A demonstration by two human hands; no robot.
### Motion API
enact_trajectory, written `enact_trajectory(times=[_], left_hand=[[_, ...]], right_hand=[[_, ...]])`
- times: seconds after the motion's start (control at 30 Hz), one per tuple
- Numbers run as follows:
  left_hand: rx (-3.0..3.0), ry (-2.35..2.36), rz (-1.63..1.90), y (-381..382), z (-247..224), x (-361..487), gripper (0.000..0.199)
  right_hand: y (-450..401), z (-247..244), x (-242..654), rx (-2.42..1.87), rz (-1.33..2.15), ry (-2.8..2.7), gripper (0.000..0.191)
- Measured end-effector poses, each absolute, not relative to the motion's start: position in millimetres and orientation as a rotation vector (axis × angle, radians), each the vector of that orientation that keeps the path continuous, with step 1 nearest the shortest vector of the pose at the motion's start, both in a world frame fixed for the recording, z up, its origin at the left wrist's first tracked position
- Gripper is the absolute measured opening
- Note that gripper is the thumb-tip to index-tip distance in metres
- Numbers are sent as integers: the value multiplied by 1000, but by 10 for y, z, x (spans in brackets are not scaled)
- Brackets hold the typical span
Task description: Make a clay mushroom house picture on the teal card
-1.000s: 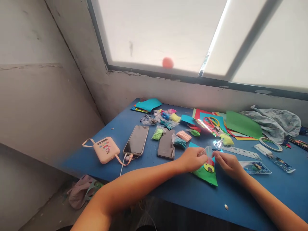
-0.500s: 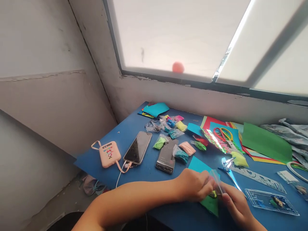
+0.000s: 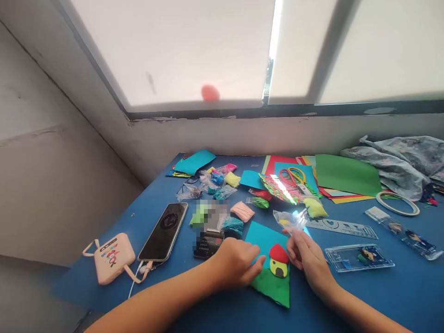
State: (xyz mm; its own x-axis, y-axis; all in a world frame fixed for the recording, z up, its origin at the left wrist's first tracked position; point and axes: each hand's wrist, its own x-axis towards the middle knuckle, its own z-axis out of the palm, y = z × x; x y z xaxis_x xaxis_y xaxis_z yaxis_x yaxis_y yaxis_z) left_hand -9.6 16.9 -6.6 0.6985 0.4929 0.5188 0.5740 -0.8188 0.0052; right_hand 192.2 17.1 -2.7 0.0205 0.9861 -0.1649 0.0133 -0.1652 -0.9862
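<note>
My right hand (image 3: 308, 259) pinches a small clear plastic bag (image 3: 289, 219) with a bit of yellow in its corner. Beneath and between my hands lies a blue card (image 3: 265, 240) whose lower part is covered in green clay (image 3: 275, 286). On the card sits a clay house (image 3: 279, 268) with a yellow body, a dark door and a red roof (image 3: 278, 253). My left hand (image 3: 239, 263) hovers over the card's left edge, fingers bent and slightly apart, with nothing visible in them.
Left stand a pink power bank (image 3: 114, 258) and a phone (image 3: 164, 233); another phone (image 3: 208, 240) lies beside my left hand. Several clay bags, a peach one (image 3: 243, 211) among them, lie beyond. Scissors (image 3: 293, 178), a stencil ruler (image 3: 342, 226) and a clear case (image 3: 359, 257) are rightward.
My hands have come apart, the left drawing away and the right keeping the bag. The clay house is now uncovered. The camera view has turned to the right.
</note>
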Motion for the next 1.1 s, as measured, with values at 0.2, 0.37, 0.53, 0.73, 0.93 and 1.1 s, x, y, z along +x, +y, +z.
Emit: enact_trajectory(times=[0.2, 0.37, 0.53, 0.73, 0.93, 1.1], left_hand=[[-2891, -735, -524, 100, 93, -173, 34], [-3101, -830, -211, 75, 270, -256, 35], [-3069, -834, -20, 50, 201, -197, 33], [-2988, -806, -185, 31, 93, -142, 28], [-2860, -857, -449, 24, 11, -57, 36], [-2796, -890, -570, 53, -50, 78, 44]], right_hand=[[221, 55, 1871, -1253, 1461, -986, 64], [244, 97, 1925, -1261, 1517, -946, 58], [289, 154, 2027, -1230, 1602, -906, 60], [323, 196, 2092, -1238, 1565, -891, 57], [337, 237, 2136, -1337, 1588, -948, 53], [259, 169, 2154, -1432, 1362, -1265, 48]])
